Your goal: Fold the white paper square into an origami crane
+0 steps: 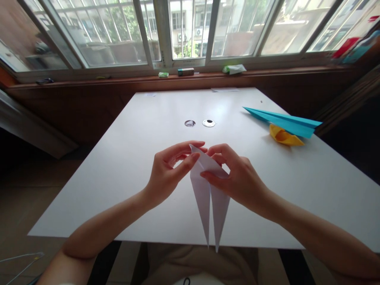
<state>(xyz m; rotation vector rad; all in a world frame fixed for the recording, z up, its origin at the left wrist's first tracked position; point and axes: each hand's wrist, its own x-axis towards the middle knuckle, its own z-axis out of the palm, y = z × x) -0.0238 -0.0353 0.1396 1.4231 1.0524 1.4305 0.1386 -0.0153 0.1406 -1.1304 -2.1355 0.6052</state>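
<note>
A folded sheet of white paper (202,192) is held up over the near part of the table, its two long narrow points hanging down toward me past the front edge. My left hand (173,164) pinches the upper left corner between thumb and fingers. On the other side, my right hand (234,172) grips the paper's right edge, the thumb lying across its front face and the fingers behind. The paper's back side is hidden from view.
On the white table (124,170), a blue paper plane (285,120) and a yellow paper boat (285,136) lie at the right. Two round holes (190,123) sit beyond my hands. A small box (186,72) and a tissue pack (234,69) rest on the windowsill.
</note>
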